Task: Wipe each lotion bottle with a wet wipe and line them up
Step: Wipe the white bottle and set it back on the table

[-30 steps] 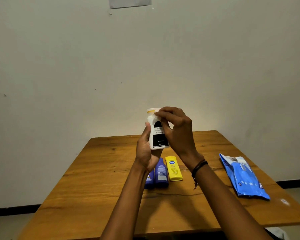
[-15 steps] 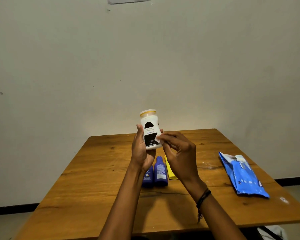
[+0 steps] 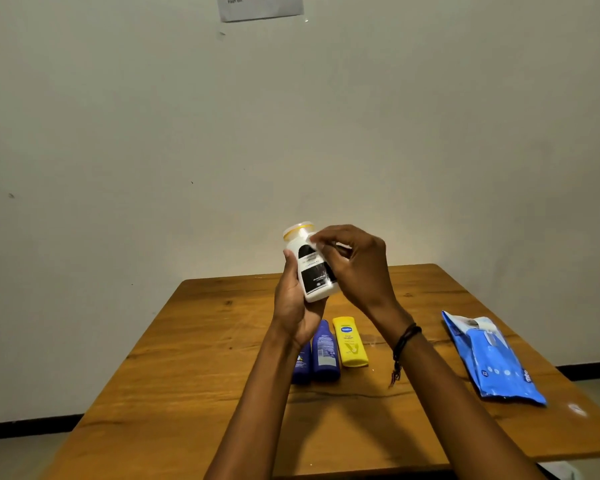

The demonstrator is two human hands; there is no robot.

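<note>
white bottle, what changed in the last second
The right hand slid the wet wipe down the white bottle, then back up near the cap. The left hand kept its grip on the bottle. The blue bottles, yellow bottle and wipe pack stayed put on the table.

A white plastic lotion bottle (image 3: 314, 271) with a black label and a yellow ring under its cap is being held in the air above the wooden desk (image 3: 222, 341). Its top is leaning slightly left, and the left hand (image 3: 295, 306) is gripping its lower body. A small white wet wipe (image 3: 312, 241), pinched by the right hand (image 3: 357, 268), is pressing against the bottle's shoulder. Three bottles are lying side by side on the desk: a yellow plastic bottle (image 3: 350, 342), a dark blue bottle (image 3: 324, 351), and probably a second blue bottle (image 3: 301, 368), which is mostly hidden. A blue wet-wipe pack (image 3: 492, 362) is lying well to their right.
</note>
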